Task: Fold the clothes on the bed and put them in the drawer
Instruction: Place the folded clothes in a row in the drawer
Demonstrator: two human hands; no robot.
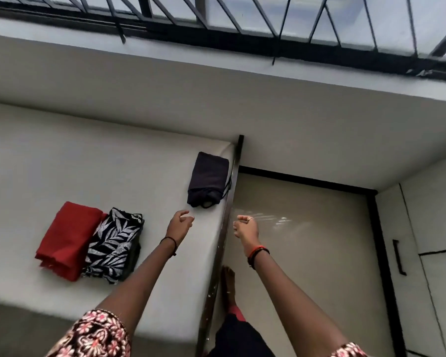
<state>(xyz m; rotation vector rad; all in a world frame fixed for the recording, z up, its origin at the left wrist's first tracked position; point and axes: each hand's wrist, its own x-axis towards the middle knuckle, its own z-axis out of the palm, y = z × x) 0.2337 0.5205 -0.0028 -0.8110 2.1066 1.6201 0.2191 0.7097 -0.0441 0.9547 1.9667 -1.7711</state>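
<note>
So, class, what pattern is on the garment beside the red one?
The garment has white leaves on black; head view.

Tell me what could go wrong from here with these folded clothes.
The dark folded garment lies right at the edge of the bed, above the floor; a careless grab may tip it off. The red cloth and leaf-print garment touch, so lifting one could drag the other open.
</note>
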